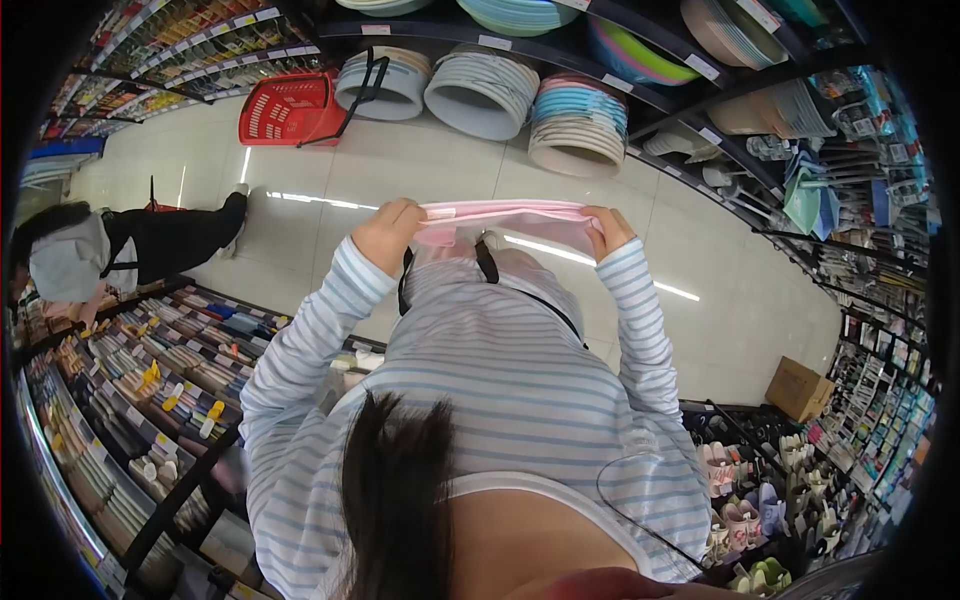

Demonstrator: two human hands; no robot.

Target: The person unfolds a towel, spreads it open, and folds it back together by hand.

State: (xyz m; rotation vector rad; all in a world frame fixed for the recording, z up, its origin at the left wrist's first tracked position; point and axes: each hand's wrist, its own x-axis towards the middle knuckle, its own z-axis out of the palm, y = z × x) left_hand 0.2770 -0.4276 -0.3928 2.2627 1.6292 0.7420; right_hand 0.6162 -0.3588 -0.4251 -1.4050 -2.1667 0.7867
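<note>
Pink item (515,211): I see it at upper centre of the frame, held out flat and drawn lengthwise between both hands, over the pale floor (700,240).
Left hand (388,235): closed on one end, fingers on its upper edge.
Right hand (609,232): gripping the opposite end; I can't tell how firmly.
Slip risk: it looks thin and soft to me, so if either pinch slackened, that end could drop and the span fold.
Strain risk: pulling the hands too far apart could stretch or crease it.
Basins (480,95): stacked at the top of the frame, beyond the hands; a long forward reach could knock a stack.
Red basket (290,108): upper left, its dark handle raised beside the basins; a passing foot could catch it.
Other person (170,240): at left, apart from these hands; a backward step could bring a bump.
</note>
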